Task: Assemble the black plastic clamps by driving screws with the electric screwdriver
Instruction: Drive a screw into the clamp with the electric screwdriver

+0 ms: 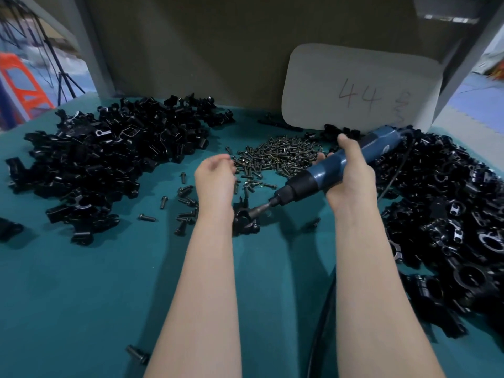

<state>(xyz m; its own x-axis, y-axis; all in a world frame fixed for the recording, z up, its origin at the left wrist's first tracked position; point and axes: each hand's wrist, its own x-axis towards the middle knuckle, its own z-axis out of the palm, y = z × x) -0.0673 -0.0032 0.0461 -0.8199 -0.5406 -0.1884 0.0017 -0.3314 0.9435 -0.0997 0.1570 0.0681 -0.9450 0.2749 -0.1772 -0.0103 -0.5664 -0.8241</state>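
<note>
Screwdriver (308, 184) gripped in right hand (351, 184), bit angled onto clamp (245, 223) lying on table (81, 296) between the forearms, probably to stay lined up. Left hand (215, 175) curls at screw pile (275, 154), likely fetching one; pinch unclear.

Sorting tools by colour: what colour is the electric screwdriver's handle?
The electric screwdriver is blue with a black nose; head view.
</note>
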